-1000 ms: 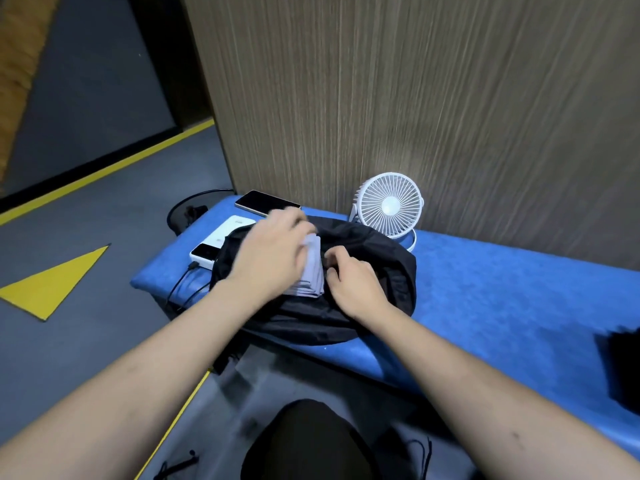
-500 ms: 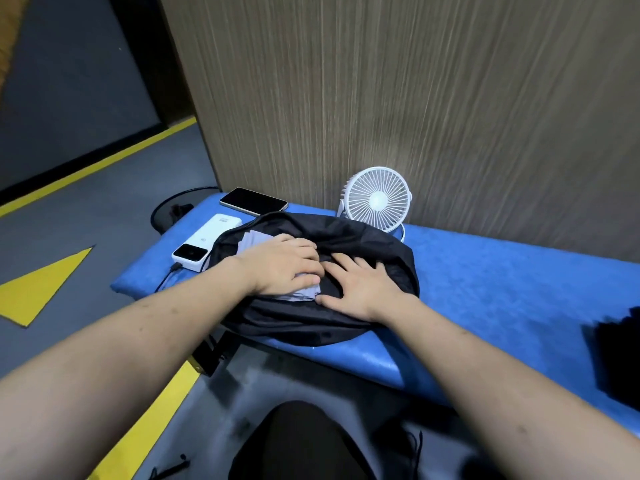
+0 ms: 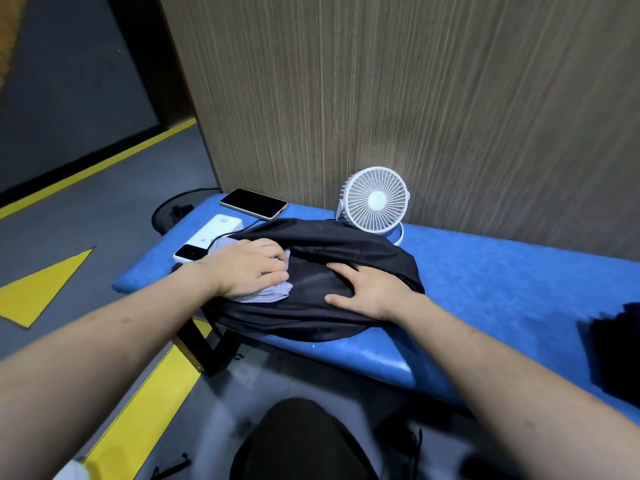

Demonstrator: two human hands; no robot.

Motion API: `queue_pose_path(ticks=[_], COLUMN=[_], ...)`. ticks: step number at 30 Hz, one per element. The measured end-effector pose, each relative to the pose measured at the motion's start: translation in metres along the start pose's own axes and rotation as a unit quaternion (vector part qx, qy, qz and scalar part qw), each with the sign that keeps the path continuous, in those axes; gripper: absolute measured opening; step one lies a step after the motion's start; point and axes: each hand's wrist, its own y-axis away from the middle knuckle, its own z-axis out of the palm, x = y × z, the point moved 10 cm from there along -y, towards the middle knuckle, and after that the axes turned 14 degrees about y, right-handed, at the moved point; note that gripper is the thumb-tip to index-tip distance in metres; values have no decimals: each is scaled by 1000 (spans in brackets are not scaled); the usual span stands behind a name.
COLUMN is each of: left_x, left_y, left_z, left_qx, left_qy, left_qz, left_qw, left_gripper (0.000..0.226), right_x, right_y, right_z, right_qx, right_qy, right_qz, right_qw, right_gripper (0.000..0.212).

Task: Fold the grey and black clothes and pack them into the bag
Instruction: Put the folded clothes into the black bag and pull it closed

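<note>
I see a blue padded bench [image 3: 502, 292] on a black metal leg [image 3: 211, 351], set against a wood-grain wall panel [image 3: 381, 98]. Grey floor [image 3: 86, 216] carries yellow line markings [image 3: 104, 168] and a yellow triangle [image 3: 41, 289].

Left hand [image 3: 247, 266] curled downward, right hand [image 3: 369, 289] flat, fingers spread.

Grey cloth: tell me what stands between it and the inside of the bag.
Nothing visible does. The left hand presses the grey cloth at the black bag's mouth, part of it already under the bag's fabric. The right hand lies flat on the bag beside it.
</note>
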Motion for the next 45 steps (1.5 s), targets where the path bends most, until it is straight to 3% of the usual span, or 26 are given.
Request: queue_pose_path(ticks=[8, 16, 21, 25, 29, 35, 37, 39, 42, 45], left_x=[20, 85, 91, 94, 96, 77, 76, 80, 92, 98], left_y=[-12, -43, -43, -41, -38, -34, -34, -34, -39, -41], left_z=[-1, 11, 12, 9, 5, 1, 1, 4, 2, -5], left_qx=[38, 9, 33, 39, 58, 67, 64, 62, 73, 83], left_qy=[-4, -1, -4, 27, 33, 42, 55, 69, 91, 78], left_qz=[9, 73, 106, 122, 145, 115, 106, 104, 120, 136], left_qw=[999, 997, 994, 991, 987, 990, 991, 990, 986, 984], left_gripper=[68, 58, 46, 47, 42, 34, 34, 31, 32, 43], right_x=[22, 56, 54, 73, 106, 130, 124, 117, 91, 63], right_y=[20, 65, 62, 43, 38, 41, 41, 40, 42, 48], right_z=[-2, -9, -31, -64, -53, -42, -44, -54, -69, -70], right_qx=[-13, -34, -51, 2, -6, 12, 14, 38, 73, 71], right_qy=[8, 44, 86, -67, -298, -383, -356, -255, -93, 34], right_qz=[9, 23, 14, 65, 131, 181, 185, 175, 103, 30], right_qw=[1000, 998, 995, 996, 946, 906, 916, 950, 988, 996], right_gripper=[77, 84, 77, 57, 33, 27, 25, 26, 29, 20])
